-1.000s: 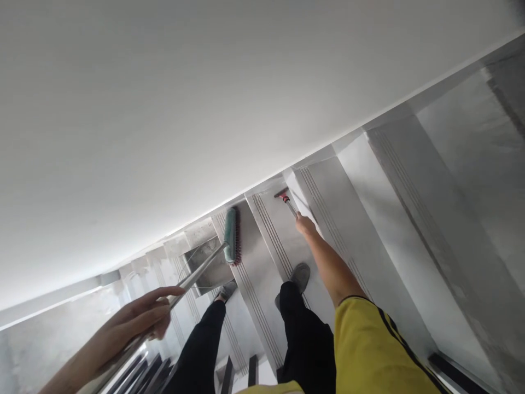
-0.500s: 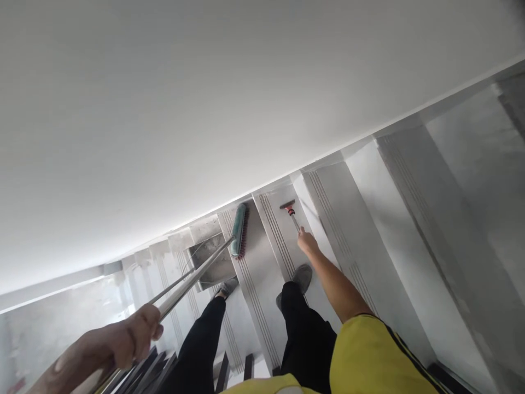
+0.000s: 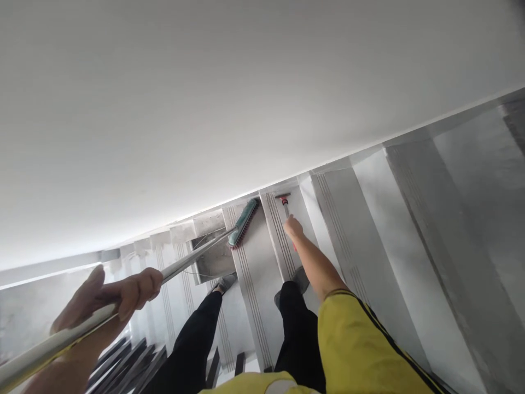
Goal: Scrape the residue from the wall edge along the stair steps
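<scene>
My left hand (image 3: pixel 139 290) is closed around the metal pole of a broom (image 3: pixel 244 221), its thumb lifted off the pole. The broom's head is green with dark red bristles and lies tilted on a stair tread, its upper end close to the wall. My right hand (image 3: pixel 293 225) grips the handle of a small scraper (image 3: pixel 283 198) with a red head and a dark, flat blade. That blade is on the step one higher, near the foot of the wall. Below the broom head is a grey dustpan (image 3: pixel 200 278), its handle not clearly visible.
Grey stairs (image 3: pixel 332 208) with grooved edges climb to the right and drop to the left. A white wall (image 3: pixel 246 98) runs along them. My feet in grey shoes (image 3: pixel 225 283) stand on different steps. Dark railing bars (image 3: pixel 141 361) are at lower left.
My right hand has moved the scraper left and toward the wall. The broom head has turned and shifted slightly right and up, while more of its pole shows behind my left hand.
</scene>
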Demonstrator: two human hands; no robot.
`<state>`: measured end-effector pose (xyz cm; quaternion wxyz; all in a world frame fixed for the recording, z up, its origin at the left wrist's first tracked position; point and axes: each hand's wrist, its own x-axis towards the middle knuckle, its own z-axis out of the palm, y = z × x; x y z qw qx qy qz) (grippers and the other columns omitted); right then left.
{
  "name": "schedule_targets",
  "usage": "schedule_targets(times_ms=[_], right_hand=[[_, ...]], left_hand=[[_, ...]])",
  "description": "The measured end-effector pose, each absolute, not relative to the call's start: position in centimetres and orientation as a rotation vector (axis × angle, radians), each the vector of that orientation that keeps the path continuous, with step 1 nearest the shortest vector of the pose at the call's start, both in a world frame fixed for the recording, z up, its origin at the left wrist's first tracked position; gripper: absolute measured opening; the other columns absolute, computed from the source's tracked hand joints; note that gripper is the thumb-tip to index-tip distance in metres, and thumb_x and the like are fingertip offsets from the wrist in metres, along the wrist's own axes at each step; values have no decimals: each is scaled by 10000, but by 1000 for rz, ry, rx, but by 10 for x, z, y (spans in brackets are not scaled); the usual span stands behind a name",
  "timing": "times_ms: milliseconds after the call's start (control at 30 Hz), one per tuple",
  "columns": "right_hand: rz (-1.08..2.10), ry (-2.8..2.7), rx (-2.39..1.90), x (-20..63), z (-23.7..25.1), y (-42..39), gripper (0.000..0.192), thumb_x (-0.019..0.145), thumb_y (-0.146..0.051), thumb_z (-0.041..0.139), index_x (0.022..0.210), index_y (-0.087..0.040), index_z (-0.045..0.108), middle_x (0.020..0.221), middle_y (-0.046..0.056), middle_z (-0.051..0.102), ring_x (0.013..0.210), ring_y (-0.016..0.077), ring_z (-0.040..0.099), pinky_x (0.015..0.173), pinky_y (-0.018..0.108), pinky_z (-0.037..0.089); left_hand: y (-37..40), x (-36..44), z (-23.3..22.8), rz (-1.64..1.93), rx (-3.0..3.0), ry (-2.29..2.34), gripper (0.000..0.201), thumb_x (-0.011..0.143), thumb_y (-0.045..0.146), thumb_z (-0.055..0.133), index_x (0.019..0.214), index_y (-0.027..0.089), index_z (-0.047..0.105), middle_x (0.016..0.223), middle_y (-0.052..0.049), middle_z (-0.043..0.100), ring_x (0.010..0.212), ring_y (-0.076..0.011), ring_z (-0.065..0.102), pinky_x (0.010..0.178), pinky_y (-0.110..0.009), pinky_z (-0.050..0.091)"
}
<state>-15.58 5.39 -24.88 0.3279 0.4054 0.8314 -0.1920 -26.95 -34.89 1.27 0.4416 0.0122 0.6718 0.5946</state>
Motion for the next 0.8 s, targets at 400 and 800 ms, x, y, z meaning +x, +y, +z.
schedule_targets(times_ms=[400, 800], right_hand=[[-487, 2155, 1035, -174, -240, 39, 349, 932, -151, 319, 1239, -52, 453, 1088, 234, 607, 1053, 238, 611, 842, 326, 464], [-512, 2078, 1076, -185, -243, 52, 319, 902, -132, 369, 1165, -75, 540, 1013, 199, 634, 897, 220, 670, 756, 302, 494]], left_hand=[[-351, -260, 3, 1772, 98, 1442, 689, 918, 475, 110, 481, 233, 585, 512, -86, 424, 667, -223, 392, 756, -422, 333], [-359, -257, -6, 1813, 65, 1423, 719, 923, 471, 75, 472, 230, 580, 556, -81, 440, 700, -212, 408, 741, -379, 330]])
